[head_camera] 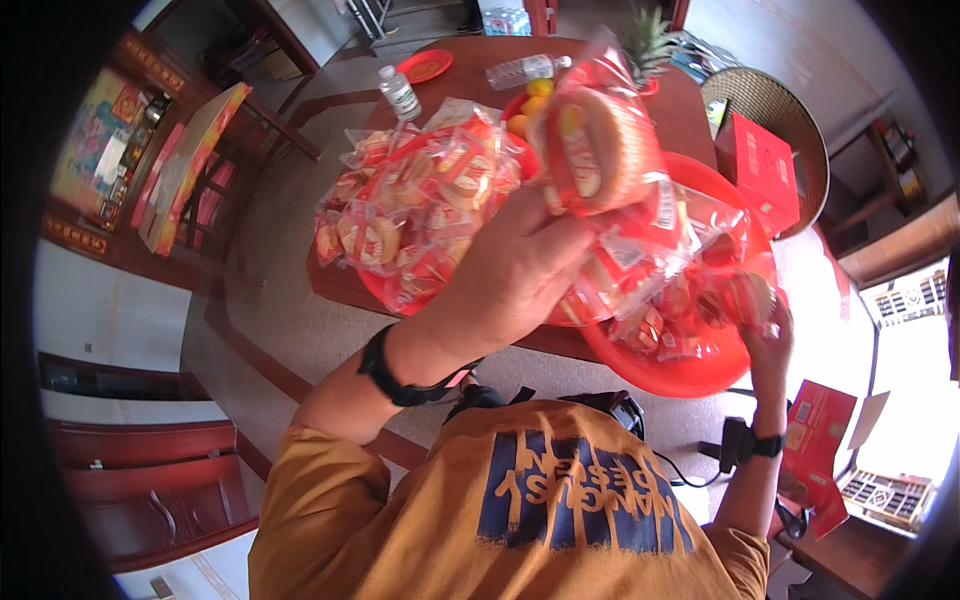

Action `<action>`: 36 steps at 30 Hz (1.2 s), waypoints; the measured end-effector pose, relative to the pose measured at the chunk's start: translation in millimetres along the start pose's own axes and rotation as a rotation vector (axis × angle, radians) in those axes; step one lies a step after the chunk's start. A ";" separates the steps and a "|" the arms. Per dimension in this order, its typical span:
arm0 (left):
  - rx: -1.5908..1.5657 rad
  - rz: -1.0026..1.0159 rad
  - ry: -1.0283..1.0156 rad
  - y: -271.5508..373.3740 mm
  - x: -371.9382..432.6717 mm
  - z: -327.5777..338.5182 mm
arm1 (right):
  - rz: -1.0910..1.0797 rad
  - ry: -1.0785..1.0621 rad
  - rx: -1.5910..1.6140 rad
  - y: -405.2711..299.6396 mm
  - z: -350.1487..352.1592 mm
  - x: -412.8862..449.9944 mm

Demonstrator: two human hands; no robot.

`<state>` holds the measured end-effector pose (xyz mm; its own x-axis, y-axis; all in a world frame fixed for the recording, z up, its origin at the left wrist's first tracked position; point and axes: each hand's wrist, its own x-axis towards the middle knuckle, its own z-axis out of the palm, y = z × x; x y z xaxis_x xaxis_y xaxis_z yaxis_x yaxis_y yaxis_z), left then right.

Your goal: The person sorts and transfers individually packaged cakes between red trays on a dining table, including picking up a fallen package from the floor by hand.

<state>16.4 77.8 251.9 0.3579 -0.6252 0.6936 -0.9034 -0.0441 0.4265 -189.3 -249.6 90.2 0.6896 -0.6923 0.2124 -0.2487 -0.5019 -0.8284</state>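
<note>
My left hand (529,262) is raised over the table and grips a packaged round pastry (600,154) in a clear and red wrapper. Lower at the right, my right hand (772,326) holds another wrapped pastry (750,296) at the side of a big red plastic basin (694,375). More wrapped pastries (675,322) lie inside this basin. To the left, a heap of the same wrapped pastries (405,202) covers a second red container (371,289), and some spill past its edge. My left forearm partly hides the space between the two containers.
On the wooden table (480,56) are a white-capped bottle (400,94), a red plate (426,66), a clear plastic bottle (525,71), yellow fruit (536,97) and a pineapple (646,45). A red box (765,172) rests on a woven chair (810,127); an opened red carton (817,427) stands lower right.
</note>
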 end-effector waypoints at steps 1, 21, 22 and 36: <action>0.050 0.009 0.028 -5.1 -6.5 -22.5 | 0.012 0.004 -0.033 -19.1 -4.7 -0.2; 0.164 -0.379 0.006 -261.8 -106.7 -262.6 | -0.089 -0.148 0.426 -344.2 198.6 -9.1; 0.099 -0.333 0.019 -259.5 -93.6 -256.4 | -0.088 -0.157 0.454 -357.8 208.8 -11.5; 0.029 -0.167 -0.736 -331.8 -1.0 -161.2 | -0.165 -0.091 -0.130 -340.9 282.4 20.0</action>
<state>353.9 218.7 203.4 0.2501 -0.9669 0.0498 -0.8603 -0.1983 0.4696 101.3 54.0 230.6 0.7853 -0.5486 0.2870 -0.2088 -0.6710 -0.7115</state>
